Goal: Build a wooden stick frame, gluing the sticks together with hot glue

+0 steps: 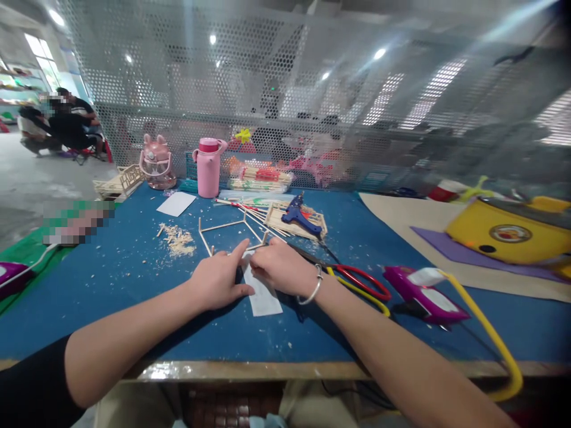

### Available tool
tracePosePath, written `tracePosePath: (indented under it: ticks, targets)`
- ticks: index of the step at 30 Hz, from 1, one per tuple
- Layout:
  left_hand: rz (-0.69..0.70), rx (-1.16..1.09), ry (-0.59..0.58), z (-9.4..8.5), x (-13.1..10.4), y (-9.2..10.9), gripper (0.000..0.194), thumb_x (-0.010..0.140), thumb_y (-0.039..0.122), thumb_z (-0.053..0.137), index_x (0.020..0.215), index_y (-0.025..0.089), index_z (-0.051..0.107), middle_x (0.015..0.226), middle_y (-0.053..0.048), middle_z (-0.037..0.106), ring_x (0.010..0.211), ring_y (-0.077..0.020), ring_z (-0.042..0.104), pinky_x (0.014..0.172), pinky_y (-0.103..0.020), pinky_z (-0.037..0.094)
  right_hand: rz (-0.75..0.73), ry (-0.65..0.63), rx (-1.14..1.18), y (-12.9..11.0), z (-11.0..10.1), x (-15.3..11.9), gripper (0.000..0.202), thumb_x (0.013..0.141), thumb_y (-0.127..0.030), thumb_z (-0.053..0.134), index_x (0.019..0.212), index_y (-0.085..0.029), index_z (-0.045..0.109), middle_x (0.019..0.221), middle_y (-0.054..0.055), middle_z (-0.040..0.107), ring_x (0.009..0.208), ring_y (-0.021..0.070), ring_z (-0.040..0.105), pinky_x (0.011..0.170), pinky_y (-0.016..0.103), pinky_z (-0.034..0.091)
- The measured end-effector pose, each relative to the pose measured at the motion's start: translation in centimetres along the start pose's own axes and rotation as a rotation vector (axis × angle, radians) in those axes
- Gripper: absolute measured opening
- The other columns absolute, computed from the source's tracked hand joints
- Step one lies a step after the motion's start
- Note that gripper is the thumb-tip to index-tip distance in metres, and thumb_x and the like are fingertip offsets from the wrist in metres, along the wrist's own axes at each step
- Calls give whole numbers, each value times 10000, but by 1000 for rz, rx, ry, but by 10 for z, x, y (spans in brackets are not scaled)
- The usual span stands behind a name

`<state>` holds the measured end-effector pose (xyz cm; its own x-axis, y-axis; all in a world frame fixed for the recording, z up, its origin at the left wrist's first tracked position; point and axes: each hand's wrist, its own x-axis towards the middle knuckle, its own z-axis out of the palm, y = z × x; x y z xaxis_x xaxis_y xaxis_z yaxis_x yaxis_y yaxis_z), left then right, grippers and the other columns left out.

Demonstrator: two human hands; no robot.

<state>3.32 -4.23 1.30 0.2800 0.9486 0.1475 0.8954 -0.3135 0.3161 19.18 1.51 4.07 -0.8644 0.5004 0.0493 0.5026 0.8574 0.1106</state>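
My left hand (218,278) lies low over the table at the near side of a thin wooden stick frame (223,225), its index finger and thumb spread apart. Beside it my right hand (282,265), with a silver bangle at the wrist, has its fingers curled closed; whatever they pinch is hidden. Under both hands lies a strip of white paper (266,302), partly covered by the fingers. The stick frame has short uprights at its corners, and its near edge runs behind my hands. A blue glue gun (300,217) rests on a small wooden lattice piece (320,230) beyond my right hand.
Wood scraps (177,240) and a white card (176,204) lie to the left. Behind stand a pink bottle (208,172) and a clear pink jug (156,166). Red (366,282) and yellow loops, a purple device (428,297) with a yellow cable, and a yellow pot (508,229) are right.
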Motion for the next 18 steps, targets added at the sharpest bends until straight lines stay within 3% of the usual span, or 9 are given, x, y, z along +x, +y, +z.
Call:
tracePosePath:
  ticks: [4,14,16,18]
  targets:
    - [0,-22,24,0,0,0,845,681,470,624,1371,184,230,992,-119,655,939,-279,603,730,-331,458,36,44,11,-3,0,0,149,798,-169,490,750,-135,627,760,72,660,695,157,556,649,299,234]
    - [-11,3,9,-1,0,1,839,688,473,625,1373,187,234,993,-121,657,929,-276,604,723,-327,455,53,14,71,-4,-1,-2,121,777,-168,522,723,-142,627,758,60,658,711,155,560,654,283,261]
    - [-6,-5,18,0,0,0,828,683,478,630,1365,195,257,991,-116,654,916,-271,604,717,-329,456,95,62,161,0,1,-2,117,776,-167,529,721,-131,626,749,63,648,707,149,547,655,277,277]
    - [17,-28,42,-1,0,-2,788,679,488,632,1342,208,310,987,-105,650,897,-261,600,711,-331,458,165,117,394,6,2,-3,134,789,-188,517,723,-126,616,697,41,620,659,130,519,632,261,298]
